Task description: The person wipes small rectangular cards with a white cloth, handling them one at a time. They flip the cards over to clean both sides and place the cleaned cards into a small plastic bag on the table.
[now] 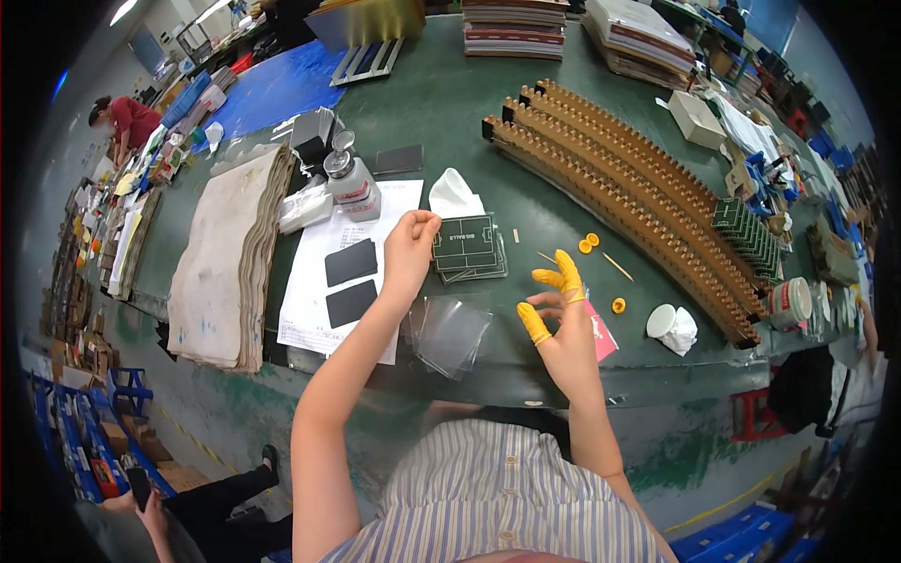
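Observation:
My left hand [409, 251] pinches the left edge of a dark green card [465, 241] printed with pale sports-pitch lines. Under it lies a small stack of similar cards. My right hand [566, 338] hovers right of the stack, yellow finger cots on its thumb and two fingers, all spread apart. A thin wooden stick [545, 256] shows by its fingertips; whether it touches them I cannot tell. Clear plastic sheets [452, 336] lie in front of the stack. Behind it is a crumpled white cloth [455, 194]. Loose yellow finger cots [588, 243] and another toothpick [618, 266] lie to the right.
Long brown slotted racks [619, 178] cross the right side, with green cards [748, 239] standing in them. Left are black cards [351, 264] on paper, a metal-topped bottle [353, 188] and a worn board stack [225, 253]. A white-covered jar [672, 328] stands at right.

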`<state>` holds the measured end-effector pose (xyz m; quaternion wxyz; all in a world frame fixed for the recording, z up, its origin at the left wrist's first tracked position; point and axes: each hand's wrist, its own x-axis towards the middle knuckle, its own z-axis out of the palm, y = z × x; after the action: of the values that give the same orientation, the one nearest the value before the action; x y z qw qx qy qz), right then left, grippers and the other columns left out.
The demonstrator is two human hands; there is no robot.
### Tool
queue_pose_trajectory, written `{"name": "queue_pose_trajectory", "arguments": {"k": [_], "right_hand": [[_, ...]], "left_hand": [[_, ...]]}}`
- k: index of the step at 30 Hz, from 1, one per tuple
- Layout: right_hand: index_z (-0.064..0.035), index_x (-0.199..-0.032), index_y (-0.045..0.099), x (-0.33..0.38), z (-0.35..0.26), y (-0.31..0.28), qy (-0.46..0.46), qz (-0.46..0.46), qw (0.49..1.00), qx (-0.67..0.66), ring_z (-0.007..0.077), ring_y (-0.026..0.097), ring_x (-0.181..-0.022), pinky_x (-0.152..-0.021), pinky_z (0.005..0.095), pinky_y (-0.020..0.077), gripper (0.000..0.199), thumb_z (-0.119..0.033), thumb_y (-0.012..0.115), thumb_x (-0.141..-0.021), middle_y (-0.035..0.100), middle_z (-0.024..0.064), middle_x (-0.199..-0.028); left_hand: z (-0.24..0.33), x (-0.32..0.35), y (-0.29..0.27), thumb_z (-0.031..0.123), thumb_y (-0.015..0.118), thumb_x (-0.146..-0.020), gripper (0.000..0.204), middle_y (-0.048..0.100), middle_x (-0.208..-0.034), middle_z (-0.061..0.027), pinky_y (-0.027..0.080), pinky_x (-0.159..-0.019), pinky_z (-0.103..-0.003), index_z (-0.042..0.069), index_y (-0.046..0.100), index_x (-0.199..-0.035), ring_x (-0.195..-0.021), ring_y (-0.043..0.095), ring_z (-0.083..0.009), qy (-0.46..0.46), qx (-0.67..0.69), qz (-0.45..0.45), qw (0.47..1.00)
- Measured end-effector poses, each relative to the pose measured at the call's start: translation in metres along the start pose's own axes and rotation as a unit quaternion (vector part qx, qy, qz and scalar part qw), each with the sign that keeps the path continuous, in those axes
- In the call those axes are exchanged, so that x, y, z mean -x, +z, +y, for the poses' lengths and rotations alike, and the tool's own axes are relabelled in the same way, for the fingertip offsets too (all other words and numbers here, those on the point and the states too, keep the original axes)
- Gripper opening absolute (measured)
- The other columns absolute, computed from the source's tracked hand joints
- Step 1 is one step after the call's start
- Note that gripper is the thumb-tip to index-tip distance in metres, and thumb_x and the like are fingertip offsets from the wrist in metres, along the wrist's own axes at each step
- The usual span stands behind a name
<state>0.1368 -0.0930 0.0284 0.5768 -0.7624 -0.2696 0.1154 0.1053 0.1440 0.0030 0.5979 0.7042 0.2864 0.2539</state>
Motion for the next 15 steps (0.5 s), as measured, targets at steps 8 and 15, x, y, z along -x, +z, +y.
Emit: {"name": "queue_pose_trajectory", "arguments": {"k": [8, 15], "right_hand": [[-0.0067, -0.139, 0.029, 0.001, 0.016, -0.005, -0.020, 0.030, 0.999, -0.004, 0.0185, 0.058, -0.097, -0.081, 0.0310, 0.0475, 0.068, -0.007, 0.065, -0.082, 0.055, 0.0098, -0.116], [-0.0081, -0.143, 0.016, 0.007, 0.007, 0.007, -0.023, 0.028, 0.974, -0.224, 0.0228, 0.061, -0.096, -0.079, 0.0313, 0.0517, 0.071, -0.002, 0.059, -0.087, 0.056, 0.0143, -0.109]], "left_hand": [[0.016, 0.003, -0.010, 0.016, 0.060, -0.090, 0.017, 0.068, -0.081, -0.0075, 0.045, -0.065, -0.022, 0.000, 0.059, -0.095, -0.071, 0.061, -0.0080, 0.107, -0.046, 0.019, 0.993], [0.037, 0.078, 0.002, 0.013, 0.058, -0.091, 0.012, 0.065, -0.079, -0.0041, 0.043, -0.059, -0.018, 0.003, 0.055, -0.097, -0.070, 0.058, -0.0043, -0.040, 0.185, -0.123, 0.974]]}}
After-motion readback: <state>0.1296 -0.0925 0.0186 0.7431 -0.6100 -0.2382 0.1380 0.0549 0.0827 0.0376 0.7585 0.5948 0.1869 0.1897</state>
